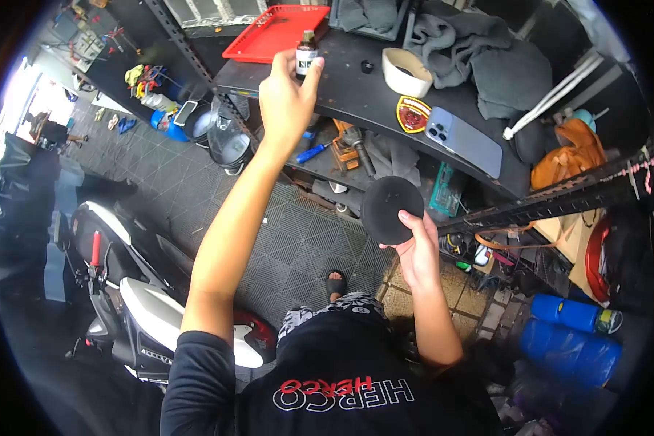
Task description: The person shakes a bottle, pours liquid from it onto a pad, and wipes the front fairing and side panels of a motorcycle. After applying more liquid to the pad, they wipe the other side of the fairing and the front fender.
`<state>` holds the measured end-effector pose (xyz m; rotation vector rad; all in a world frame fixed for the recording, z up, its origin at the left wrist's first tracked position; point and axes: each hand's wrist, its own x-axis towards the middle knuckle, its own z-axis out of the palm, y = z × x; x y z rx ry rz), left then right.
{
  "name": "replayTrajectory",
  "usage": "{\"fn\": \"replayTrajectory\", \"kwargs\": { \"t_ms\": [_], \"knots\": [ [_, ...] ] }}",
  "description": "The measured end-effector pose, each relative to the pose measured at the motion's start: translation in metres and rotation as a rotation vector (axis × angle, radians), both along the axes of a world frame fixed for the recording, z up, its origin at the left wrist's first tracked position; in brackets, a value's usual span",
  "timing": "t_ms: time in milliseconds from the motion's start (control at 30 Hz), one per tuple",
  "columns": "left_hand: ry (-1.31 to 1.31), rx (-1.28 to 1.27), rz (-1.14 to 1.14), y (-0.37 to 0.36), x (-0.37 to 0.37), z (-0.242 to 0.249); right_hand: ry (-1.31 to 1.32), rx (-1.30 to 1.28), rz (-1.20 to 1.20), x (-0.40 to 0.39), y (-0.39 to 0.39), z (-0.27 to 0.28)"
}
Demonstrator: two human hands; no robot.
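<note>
Raised over the dark workbench, my left hand (291, 98) grips a small dark bottle (307, 55) with a white label, held upright between thumb and fingers. The bottle's neck looks open at the top. My right hand (417, 243) pinches a round black foam pad (391, 209) at its lower edge, thumb on the flat face, in front of the bench's lower shelf. A small black cap (367, 67) lies on the bench top, right of the bottle.
The bench (341, 87) holds a red tray (272, 33), a cream roll (405, 71), grey towels (450, 54), a red and yellow badge (413, 115) and a phone (463, 140). A motorcycle (149, 312) stands at lower left; blue containers (570, 349) are at lower right.
</note>
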<state>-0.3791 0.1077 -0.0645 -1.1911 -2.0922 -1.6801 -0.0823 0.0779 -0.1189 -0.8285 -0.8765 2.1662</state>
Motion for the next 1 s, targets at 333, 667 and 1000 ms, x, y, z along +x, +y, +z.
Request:
{"fn": "replayTrajectory", "kwargs": {
  "t_ms": [333,667,1000],
  "knots": [
    [0.182,-0.16,-0.09,0.033,-0.008,-0.035,-0.014,0.045,-0.103,0.008,-0.011,0.002],
    [0.325,0.014,0.057,-0.075,0.006,-0.033,0.014,0.108,0.201,-0.039,-0.031,0.005],
    [-0.591,-0.389,0.457,-0.484,0.194,-0.249,0.44,-0.495,1.151,-0.181,-0.176,-0.011]
  ]
}}
